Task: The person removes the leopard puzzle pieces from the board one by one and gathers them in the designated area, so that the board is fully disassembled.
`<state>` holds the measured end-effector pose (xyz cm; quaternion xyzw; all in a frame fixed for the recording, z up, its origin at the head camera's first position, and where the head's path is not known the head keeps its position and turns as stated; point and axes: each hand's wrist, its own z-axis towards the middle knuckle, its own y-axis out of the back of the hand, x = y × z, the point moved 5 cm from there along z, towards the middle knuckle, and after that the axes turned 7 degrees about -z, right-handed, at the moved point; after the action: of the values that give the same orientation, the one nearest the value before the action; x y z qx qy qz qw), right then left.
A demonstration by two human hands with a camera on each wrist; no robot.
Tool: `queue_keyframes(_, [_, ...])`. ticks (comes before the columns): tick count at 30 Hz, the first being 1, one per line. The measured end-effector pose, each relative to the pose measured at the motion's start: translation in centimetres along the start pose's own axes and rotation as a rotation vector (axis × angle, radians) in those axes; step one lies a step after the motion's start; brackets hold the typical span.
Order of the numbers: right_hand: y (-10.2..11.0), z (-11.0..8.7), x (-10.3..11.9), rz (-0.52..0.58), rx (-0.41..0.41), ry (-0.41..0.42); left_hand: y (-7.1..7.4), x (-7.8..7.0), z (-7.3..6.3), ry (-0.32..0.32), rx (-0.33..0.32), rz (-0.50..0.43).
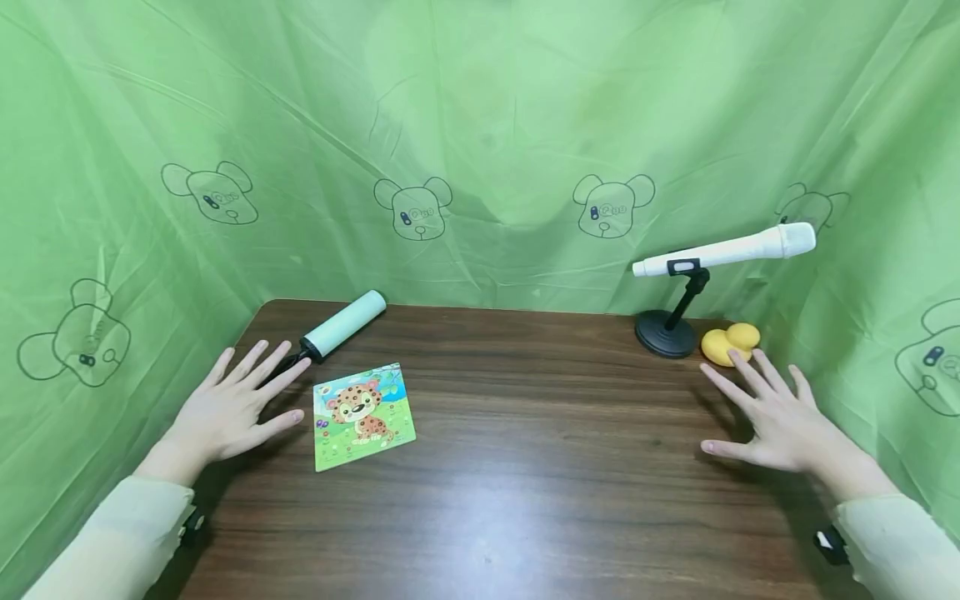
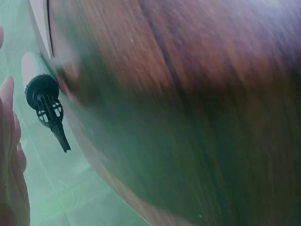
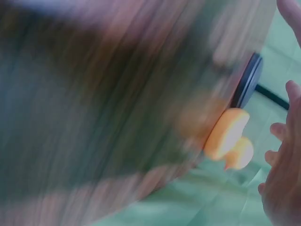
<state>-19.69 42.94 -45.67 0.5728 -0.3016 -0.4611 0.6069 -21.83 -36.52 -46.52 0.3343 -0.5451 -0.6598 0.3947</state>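
My left hand [image 1: 231, 408] hovers over the left side of the table with its fingers spread, holding nothing. Just past its fingertips lies a light teal hand air pump [image 1: 347, 323], whose black nozzle end [image 2: 49, 110] shows in the left wrist view. To the right of that hand is a flat square picture board [image 1: 365, 417] with a cartoon leopard on it. On the right side, my right hand [image 1: 776, 417] is also spread and holds nothing. Close beyond its fingers sits a yellow rubber duck [image 1: 723, 343], seen as well in the right wrist view.
A white microphone [image 1: 727, 250] rests in a black desk stand [image 1: 666, 333] at the table's back right, beside the duck. The dark wooden table [image 1: 510, 417] is enclosed at the back and sides by green curtains [image 1: 487, 108] printed with bear heads.
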Motion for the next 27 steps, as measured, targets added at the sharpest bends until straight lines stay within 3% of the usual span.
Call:
queue_keyframes(6, [0.1,3.2,3.7,0.036,0.010,0.018,-0.2,-0.9,0.2,-0.004,-0.004,-0.014])
queue_keyframes(13, [-0.2,8.7,9.9,0.103,0.052,0.059,-0.4,-2.3,0.1,0.039,0.026,-0.046])
queue_keyframes(22, [-0.3,15.4,20.3,0.347,0.096,0.129,-1.1,-3.2,0.3,0.147,0.102,-0.326])
queue_keyframes(27, [0.2,18.1,24.9,0.465,0.090,0.171,-1.2,-3.8,0.4,0.172,0.057,-0.410])
